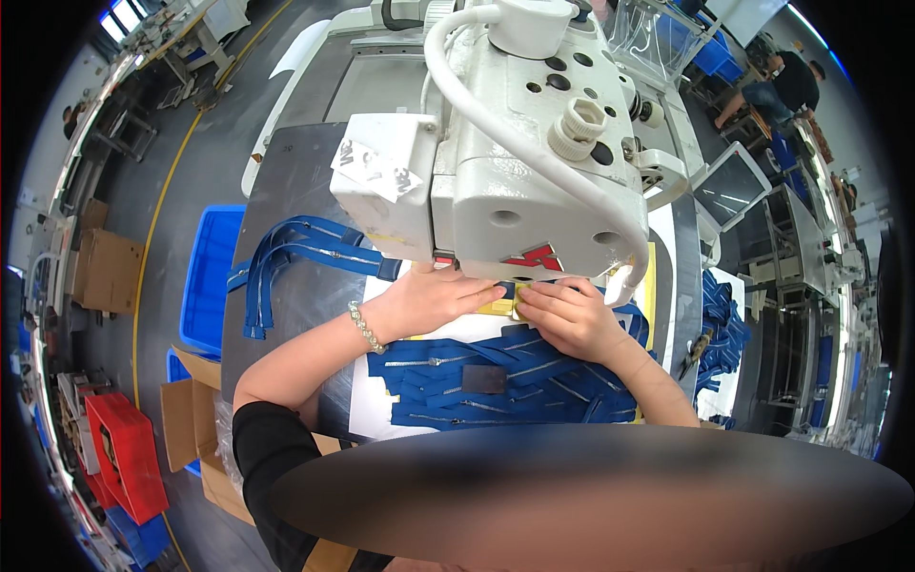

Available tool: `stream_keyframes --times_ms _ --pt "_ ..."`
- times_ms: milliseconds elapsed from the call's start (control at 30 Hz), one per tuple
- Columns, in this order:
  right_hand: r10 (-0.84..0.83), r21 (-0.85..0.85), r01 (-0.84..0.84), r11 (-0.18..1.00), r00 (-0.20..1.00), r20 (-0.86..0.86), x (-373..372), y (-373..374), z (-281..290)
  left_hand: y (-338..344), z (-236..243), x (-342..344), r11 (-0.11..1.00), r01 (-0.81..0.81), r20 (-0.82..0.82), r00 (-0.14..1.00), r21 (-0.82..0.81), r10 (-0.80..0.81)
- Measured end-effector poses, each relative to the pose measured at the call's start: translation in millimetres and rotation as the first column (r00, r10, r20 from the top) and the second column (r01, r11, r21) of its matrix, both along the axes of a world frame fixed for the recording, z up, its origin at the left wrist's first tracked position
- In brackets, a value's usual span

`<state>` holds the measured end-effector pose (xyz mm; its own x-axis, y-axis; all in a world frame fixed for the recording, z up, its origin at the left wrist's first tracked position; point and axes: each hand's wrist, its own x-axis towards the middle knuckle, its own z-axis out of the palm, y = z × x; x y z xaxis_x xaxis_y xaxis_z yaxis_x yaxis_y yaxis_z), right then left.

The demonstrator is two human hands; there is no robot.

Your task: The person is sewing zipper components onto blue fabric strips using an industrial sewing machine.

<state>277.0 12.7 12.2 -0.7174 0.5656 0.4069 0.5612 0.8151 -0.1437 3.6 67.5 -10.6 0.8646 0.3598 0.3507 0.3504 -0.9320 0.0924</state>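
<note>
Around a white sewing machine spreads a dark table; a heap of blue zippers lies in front of the machine, a zipper bundle to its left. The left hand and right hand meet under its head, fingers extended by a yellow plate; any pinch is hidden. A slip inward could trap fingertips; crowded zippers could snag.
</note>
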Motion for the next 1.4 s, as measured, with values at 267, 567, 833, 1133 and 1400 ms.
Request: stream_keyframes --times_ms 267,567,833,1133,1400 --pt "0.029 -0.005 -0.029 1.000 0.999 0.028 -2.8 8.2 5.1 -3.7 3.9 0.8 0.999 -0.046 -0.105 0.994 -0.025 0.043" --pt "0.081 -0.050 -0.080 0.996 0.997 0.004 -0.6 25.6 7.2 -1.7 0.0 1.2 1.000 -0.020 -0.079 0.997 0.022 0.021" --pt "0.088 -0.111 -0.084 0.990 0.996 0.030 -8.3 28.3 16.8 5.8 0.0 -0.5 0.999 0.051 0.002 0.999 -0.003 -0.051" --pt "0.092 -0.046 -0.094 0.994 0.995 -0.041 -11.7 27.4 15.5 0.3 -2.1 -6.0 1.000 0.009 0.159 0.987 -0.015 -0.006" --pt "0.056 -0.019 -0.057 0.998 0.998 -0.030 -11.9 24.2 11.0 -9.7 3.0 0.1 0.997 -0.075 0.058 0.995 -0.018 0.076"
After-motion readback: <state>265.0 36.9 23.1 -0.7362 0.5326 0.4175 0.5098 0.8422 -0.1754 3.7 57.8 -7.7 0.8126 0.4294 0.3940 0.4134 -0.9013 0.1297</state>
